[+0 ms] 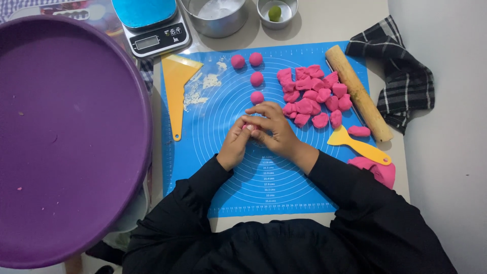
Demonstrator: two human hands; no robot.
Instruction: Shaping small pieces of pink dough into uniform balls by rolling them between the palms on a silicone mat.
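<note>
My left hand (234, 144) and my right hand (274, 127) meet over the middle of the blue silicone mat (213, 152), both closed around a small piece of pink dough (249, 128) that barely shows between the fingers. Just beyond them lie several rolled pink dough balls (256, 78) in a short line. To the right sits a pile of cut pink dough pieces (314, 94). One separate piece (359, 131) lies by the rolling pin. A bigger pink dough lump (380, 170) rests near my right sleeve.
A large purple tray (66, 137) fills the left side. A yellow scraper (177, 81) with flour crumbs lies on the mat's left, a small yellow spatula (357, 144) on the right. A wooden rolling pin (357, 91), checked cloth (401, 76), digital scale (152, 30), metal pot (215, 15) and small metal cup (276, 11) stand behind.
</note>
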